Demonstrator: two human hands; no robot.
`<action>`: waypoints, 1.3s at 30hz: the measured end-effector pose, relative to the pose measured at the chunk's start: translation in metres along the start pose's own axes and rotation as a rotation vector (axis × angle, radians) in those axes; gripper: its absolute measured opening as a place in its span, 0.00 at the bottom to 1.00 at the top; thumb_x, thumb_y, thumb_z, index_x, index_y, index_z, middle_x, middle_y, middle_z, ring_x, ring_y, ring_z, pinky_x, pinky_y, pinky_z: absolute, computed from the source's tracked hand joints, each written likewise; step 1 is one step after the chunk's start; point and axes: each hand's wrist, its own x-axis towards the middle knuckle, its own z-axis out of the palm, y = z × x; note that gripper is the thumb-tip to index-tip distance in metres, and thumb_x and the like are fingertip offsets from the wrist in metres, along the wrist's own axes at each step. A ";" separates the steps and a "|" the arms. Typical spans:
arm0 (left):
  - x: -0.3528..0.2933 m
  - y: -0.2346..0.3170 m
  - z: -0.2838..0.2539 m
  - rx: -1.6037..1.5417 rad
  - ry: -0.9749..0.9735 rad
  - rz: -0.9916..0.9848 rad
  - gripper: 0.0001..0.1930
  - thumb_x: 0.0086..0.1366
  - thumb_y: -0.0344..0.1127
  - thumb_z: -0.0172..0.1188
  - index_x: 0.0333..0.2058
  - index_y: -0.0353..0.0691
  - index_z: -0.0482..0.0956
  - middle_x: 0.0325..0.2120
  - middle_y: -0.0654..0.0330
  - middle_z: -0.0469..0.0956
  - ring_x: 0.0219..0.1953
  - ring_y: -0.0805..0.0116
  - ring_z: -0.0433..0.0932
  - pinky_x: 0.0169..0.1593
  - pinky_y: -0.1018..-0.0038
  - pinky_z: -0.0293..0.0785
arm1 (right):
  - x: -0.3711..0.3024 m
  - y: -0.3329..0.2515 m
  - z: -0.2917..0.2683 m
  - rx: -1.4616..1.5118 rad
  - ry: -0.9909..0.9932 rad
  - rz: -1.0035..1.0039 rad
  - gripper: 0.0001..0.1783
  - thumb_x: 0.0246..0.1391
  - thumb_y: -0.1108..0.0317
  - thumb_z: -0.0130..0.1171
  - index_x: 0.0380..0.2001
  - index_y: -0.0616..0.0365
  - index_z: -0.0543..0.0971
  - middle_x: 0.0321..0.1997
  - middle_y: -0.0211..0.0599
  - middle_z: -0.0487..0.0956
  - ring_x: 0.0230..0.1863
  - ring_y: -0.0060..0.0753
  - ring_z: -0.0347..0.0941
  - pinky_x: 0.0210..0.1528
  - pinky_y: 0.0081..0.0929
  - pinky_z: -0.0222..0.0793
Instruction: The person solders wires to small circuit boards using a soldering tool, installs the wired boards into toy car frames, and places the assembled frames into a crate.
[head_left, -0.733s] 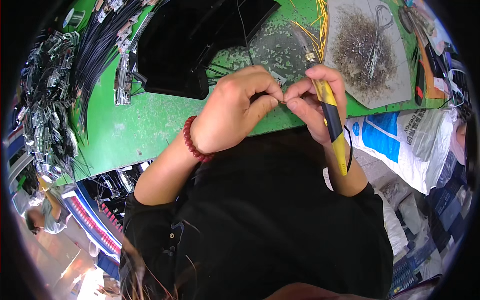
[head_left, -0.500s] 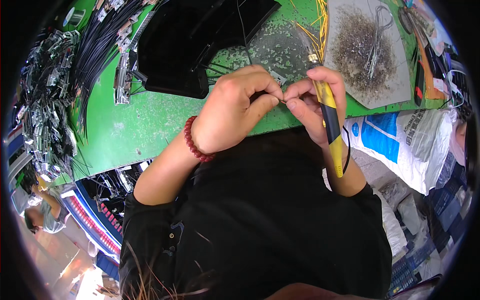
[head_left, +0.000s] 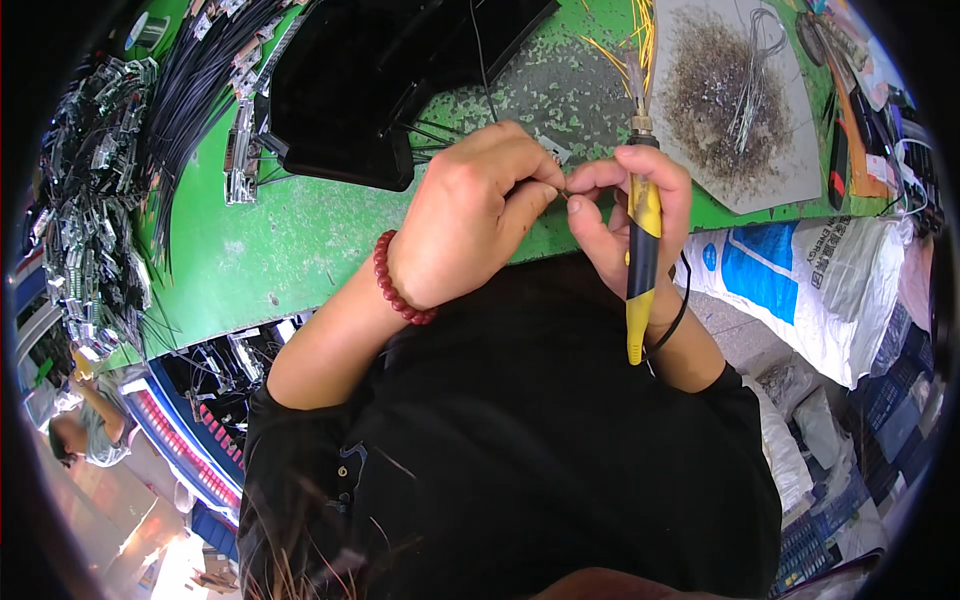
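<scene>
My left hand (head_left: 480, 215), a red bead bracelet on its wrist, is closed in a pinch on a thin dark wire (head_left: 563, 192), mostly hidden by the fingers. Close beside it, my right hand (head_left: 650, 195) holds a yellow-and-black soldering iron (head_left: 643, 240) with its metal tip pointing away from me. The right thumb and forefinger are slightly apart next to the wire end. Beyond my left hand lies a large glossy black plastic housing (head_left: 340, 100), with dark leads coming out near its edge.
On the green table (head_left: 250, 250) are black wires (head_left: 195, 100) and a heap of metal parts (head_left: 100, 200) at left. Yellow wires (head_left: 648, 40) and a residue-covered grey board (head_left: 690, 30) with silver wire (head_left: 745, 120) lie far right. A white sack (head_left: 840, 300) hangs beside the table.
The soldering iron has swung more upright in my right hand, its rear end shifting left. My right thumb and forefinger have parted slightly. My left hand has barely moved.
</scene>
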 end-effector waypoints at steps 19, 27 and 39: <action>0.002 0.008 -0.007 0.174 -0.100 -0.018 0.05 0.53 0.21 0.62 0.30 0.34 0.77 0.27 0.55 0.75 0.29 0.60 0.76 0.33 0.71 0.73 | 0.002 -0.002 0.003 -0.109 -0.048 -0.071 0.25 0.44 0.87 0.61 0.47 0.62 0.71 0.30 0.34 0.76 0.30 0.20 0.74 0.31 0.17 0.72; 0.000 -0.001 0.006 0.405 -0.093 -0.061 0.05 0.55 0.22 0.60 0.31 0.35 0.75 0.32 0.54 0.74 0.33 0.51 0.76 0.34 0.65 0.74 | 0.000 -0.019 -0.021 -0.077 0.052 0.266 0.20 0.62 0.68 0.53 0.55 0.65 0.68 0.27 0.37 0.80 0.27 0.18 0.73 0.33 0.16 0.69; 0.006 -0.012 0.006 0.392 -0.113 -0.034 0.06 0.52 0.20 0.61 0.29 0.33 0.75 0.32 0.52 0.74 0.33 0.50 0.76 0.35 0.65 0.75 | -0.023 -0.019 -0.045 -0.022 0.149 0.285 0.19 0.50 0.59 0.65 0.35 0.65 0.75 0.30 0.32 0.75 0.26 0.15 0.64 0.29 0.16 0.58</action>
